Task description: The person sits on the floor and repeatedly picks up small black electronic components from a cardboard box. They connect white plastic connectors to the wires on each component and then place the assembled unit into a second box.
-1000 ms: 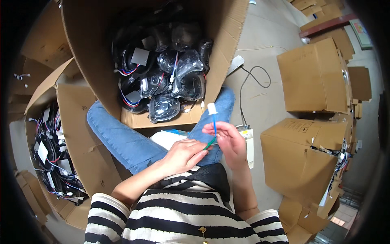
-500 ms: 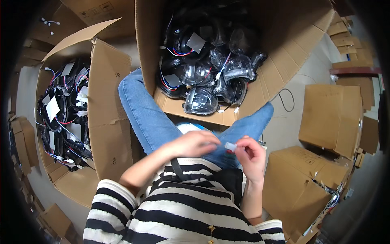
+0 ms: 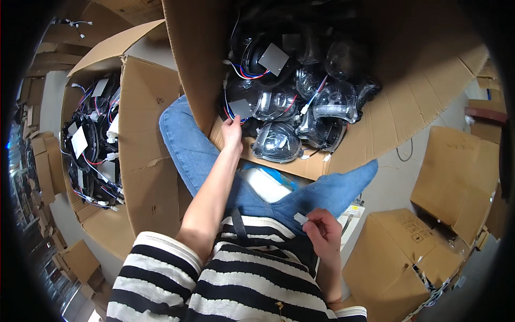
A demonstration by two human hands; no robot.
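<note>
In front of me a large open cardboard box (image 3: pixel 407 102) holds several headlamps with clear lenses, black housings and coloured wires. My left hand (image 3: pixel 233 131) reaches over its near edge. Its fingers are closed at the rim of a headlamp (image 3: pixel 248 127) on the left, beside a grey square panel (image 3: pixel 241 109) and red and blue wires; the exact grip is partly hidden. Close to my lap, my right hand (image 3: pixel 324 229) pinches a small white piece (image 3: pixel 301 218), maybe a label, between thumb and fingers. A clear-lensed headlamp (image 3: pixel 277 143) lies at the box's near edge.
On the left stands another cardboard box (image 3: pixel 147 145) full of black lamp units with wires. Closed cartons (image 3: pixel 453 174) are stacked on the right. Between my legs lies a white and blue package (image 3: pixel 265 185). A pale box-like object (image 3: pixel 352 222) sits beside my right thigh.
My left hand has moved from beside my right hand, over my lap, forward into the big box. My right hand has lowered slightly, still with the white piece. The view has shifted.
</note>
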